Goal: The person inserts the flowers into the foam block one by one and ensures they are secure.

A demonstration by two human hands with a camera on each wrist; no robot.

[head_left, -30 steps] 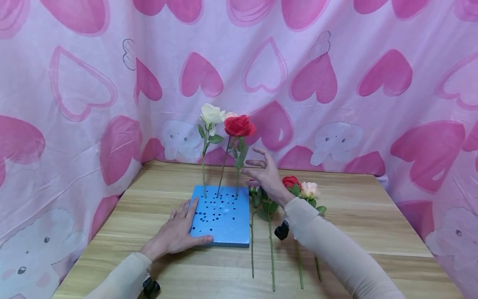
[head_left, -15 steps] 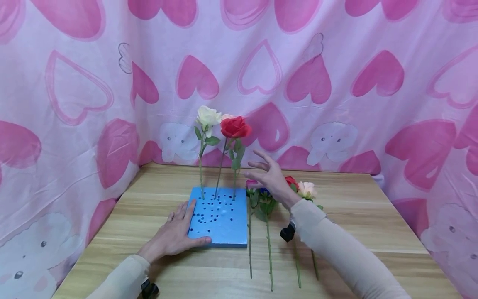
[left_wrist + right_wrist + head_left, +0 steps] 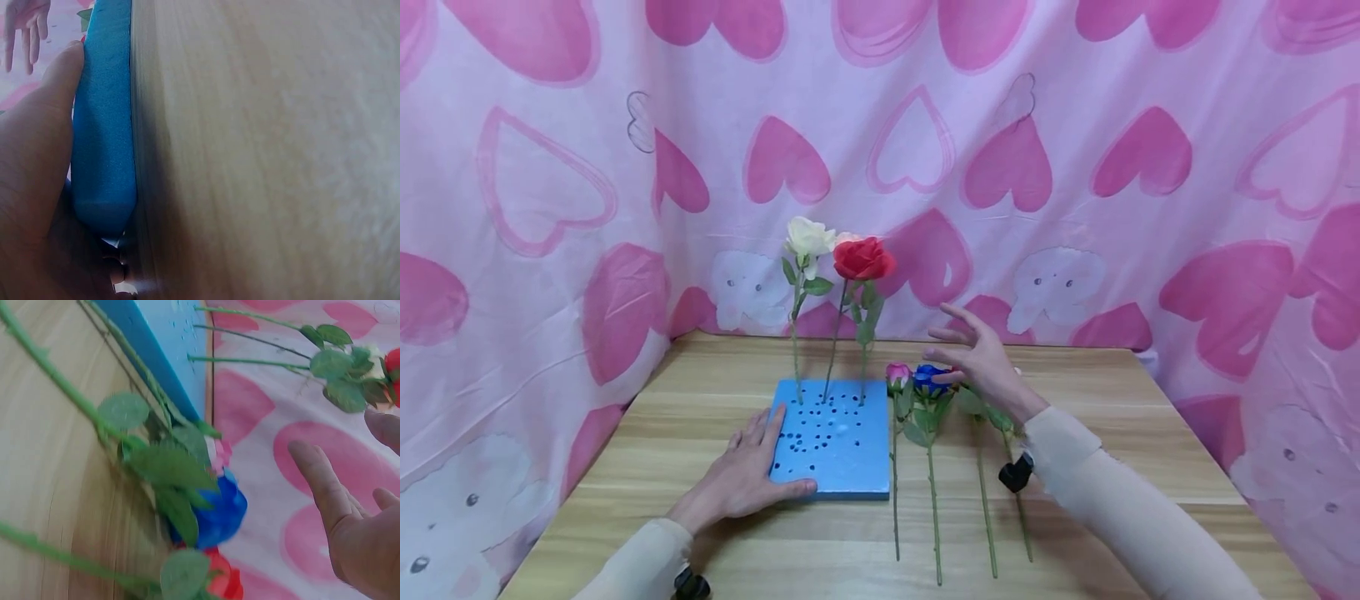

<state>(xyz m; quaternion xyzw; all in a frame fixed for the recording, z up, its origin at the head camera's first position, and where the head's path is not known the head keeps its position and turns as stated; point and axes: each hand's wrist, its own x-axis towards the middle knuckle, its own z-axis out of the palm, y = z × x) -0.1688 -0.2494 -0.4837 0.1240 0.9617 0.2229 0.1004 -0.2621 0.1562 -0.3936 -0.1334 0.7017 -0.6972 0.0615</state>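
My left hand [image 3: 747,473] rests on the left front corner of a blue foam board [image 3: 857,471] full of small holes. Its thumb lies along the front edge and its straight fingers run along the left side. Three artificial roses stand upright in the board's back part: a white rose [image 3: 809,238], a red rose [image 3: 865,259] and a pale pink rose [image 3: 847,238] mostly hidden behind. With fingers spread and nothing held, my right hand [image 3: 992,367] hovers above the lying flowers, nearest a blue rose [image 3: 928,381].
Right of the board, several long-stemmed roses lie on the wooden table [image 3: 1097,467], stems toward me. Among them are a magenta rose [image 3: 897,377] and a red rose [image 3: 226,578], partly covered by my right hand in the head view. A pink heart-patterned curtain [image 3: 917,50] surrounds the table.
My right hand has moved right, away from the standing red rose, uncovering the blue and magenta roses. My left hand stays on the board, and the head view has shifted slightly.
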